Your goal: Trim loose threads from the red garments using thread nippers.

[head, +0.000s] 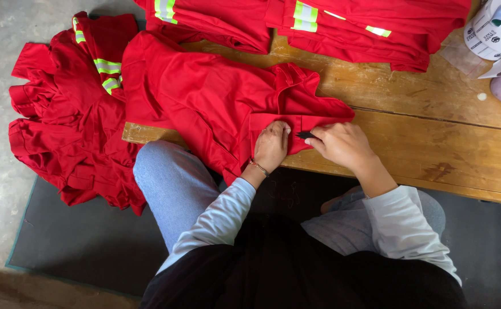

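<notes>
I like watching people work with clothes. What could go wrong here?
The small dark tool in the right hand sits close to the left hand pressing the red garment, so it might poke the fingers. Much of the garment hangs off the wooden table edge, so it could slide down.

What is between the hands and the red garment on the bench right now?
Nothing visible. The left hand lies flat on the folded edge of the red garment on the wooden bench. The right hand holds a small dark tool whose tip already meets the cloth beside it.
</notes>
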